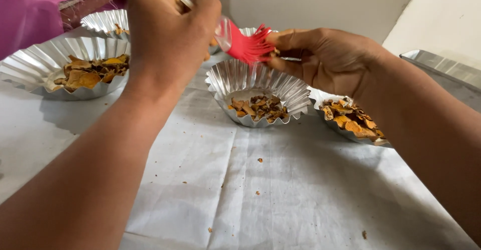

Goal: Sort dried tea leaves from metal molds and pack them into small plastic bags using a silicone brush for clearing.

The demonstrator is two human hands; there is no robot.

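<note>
Gripping the clear handle of a brush (235, 39) in my left hand (168, 32), I am keeping my fingers curled tight around it, up above the desk (280, 190). The brush's red silicone bristles (250, 47) are pointing to my right and touching the fingertips of my right hand (325, 59). That hand is lying half open, fingers bent loosely, pinching at the bristle tips and holding nothing else. Both hands are hovering just over the middle fluted foil cup (258, 87), which is sitting on white paper with dried orange-brown slices (259, 108) in its bottom. Another foil cup of slices (350, 119) is resting under my right wrist, and a larger one (65, 72) is sitting off to my left, with one more (105, 22) behind it.
</note>
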